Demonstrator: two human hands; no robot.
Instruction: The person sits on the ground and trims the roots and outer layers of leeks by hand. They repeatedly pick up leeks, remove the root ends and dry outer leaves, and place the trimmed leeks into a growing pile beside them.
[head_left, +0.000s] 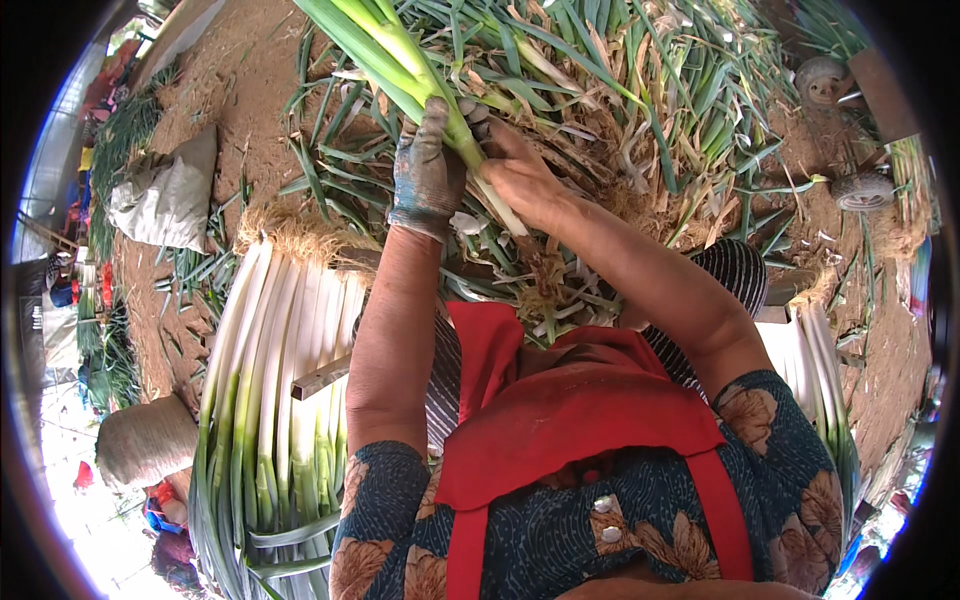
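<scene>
A large green onion (471, 146) slants across the space in front of me, its green leaves up and left, its white stem and roots down and right. My left hand (429, 169), in a stained work glove, grips it where the leaves spread from the stem. Just to the right, my right hand (519, 166) closes around the same stem. Its palm and wrist look bare, while dark coverings show on some fingertips. Dry brown roots (541, 266) hang near my lap.
Trimmed leaves and peelings (570, 97) cover the ground ahead. Cleaned green onions (277, 360) lie at my left around a metal bar (321, 377), with more onions (810, 367) at my right. A pale sack (166, 196) lies far left. A cart wheel (862, 192) stands at right.
</scene>
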